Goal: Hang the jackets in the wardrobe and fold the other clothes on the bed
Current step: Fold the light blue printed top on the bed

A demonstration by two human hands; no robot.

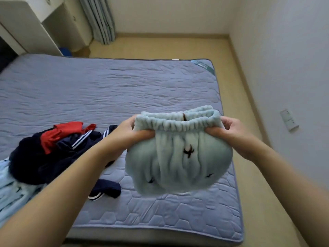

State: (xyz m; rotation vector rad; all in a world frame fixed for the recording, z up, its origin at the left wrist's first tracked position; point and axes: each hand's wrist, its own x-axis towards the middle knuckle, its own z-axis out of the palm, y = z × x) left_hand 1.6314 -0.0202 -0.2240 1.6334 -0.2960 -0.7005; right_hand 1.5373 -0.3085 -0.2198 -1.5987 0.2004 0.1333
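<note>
The left hand [135, 130] has its grip pinched on the left end of a gathered elastic waistband [174, 122], thumb on the near side and fingers curled behind. The right hand [233, 131] pinches the right end the same way. Between the two grips the waistband is drawn out level, so its long axis runs left to right across the view, with the opening facing up and away from the person. The waistband belongs to a pale blue fleece garment [178, 168]; the rest of it hangs down from the band in a soft, rounded bunch of vertical folds. The fabric is plush and ribbed at the band and scattered with small dark embroidered marks [188, 151]. A dark tab shows inside the back of the band. The garment is held in the air above the near right part of a bed with a quilted blue-grey mattress cover [124, 90], not touching it. To the left on the bed lies a heap of navy clothing with red panels and white stripes [53, 150], and a light blue fleece piece [10, 193] lies at the lower left edge beside it. A navy cuff with white stripes [105, 190] pokes out under the left forearm. Beyond the bed are a beige floor [160, 47], a grey-blue curtain [99, 18] and a white cabinet [35, 24].
</note>
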